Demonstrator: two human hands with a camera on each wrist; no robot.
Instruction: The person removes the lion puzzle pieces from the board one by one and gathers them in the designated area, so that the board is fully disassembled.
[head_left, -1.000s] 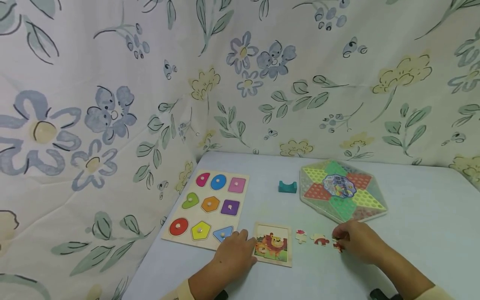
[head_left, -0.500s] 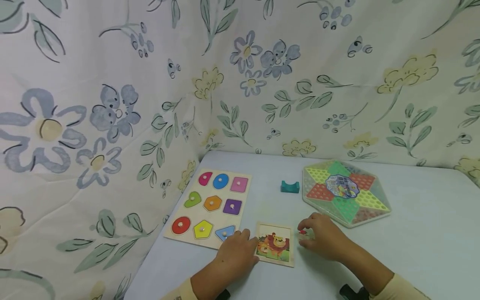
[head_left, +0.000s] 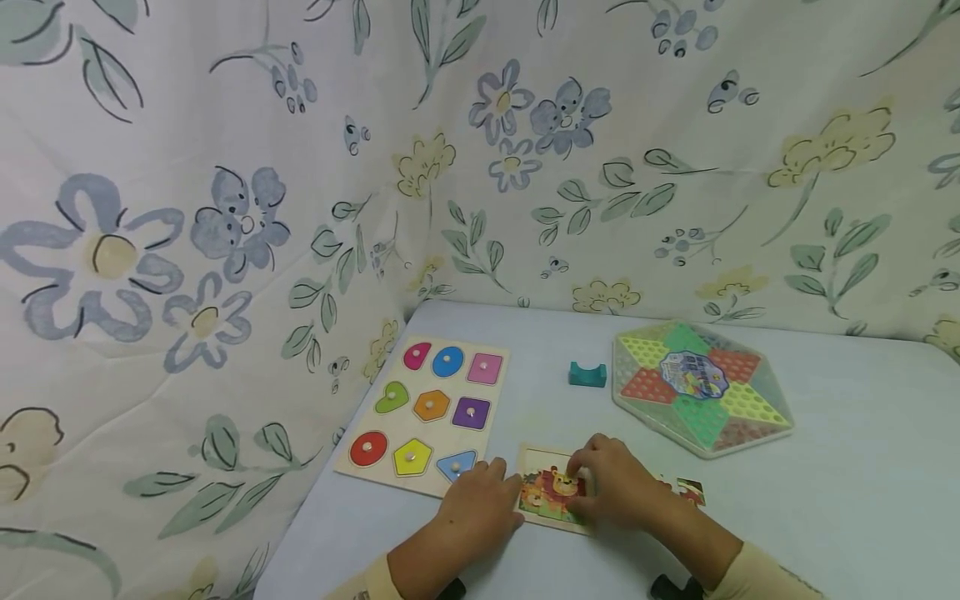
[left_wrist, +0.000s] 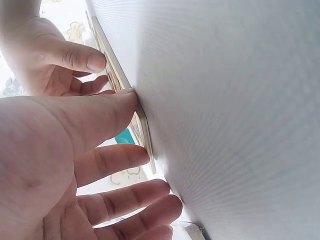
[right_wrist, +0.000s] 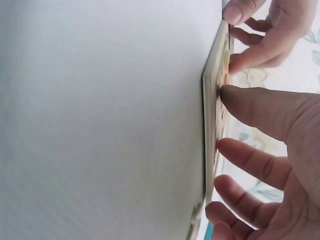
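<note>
White table, seen from my remote station, carries the arrangement: wooden shape board at left, hexagonal game board at far right. Of the two hands, the right hand shows the change: half a second ago it was over the leftmost loose piece; now it lies farther left, over the right part of the lion puzzle, thumb and index finger bent and set apart at its face. I judge that the work has passed from the loose pieces to the puzzle itself. The left hand is unchanged, fingers extended and relaxed, thumb and index finger touching the left side of the puzzle, which lies flat between both hands. Smallest, two loose pieces show to the right, partly covered by the right hand and wrist. Hard to make out: whether the right hand pinches a piece, I cannot tell, since the right wrist view gives me the puzzle only edge-on. The third piece's former place is hidden behind that hand. Both sleeves are cut off at the near side.
</note>
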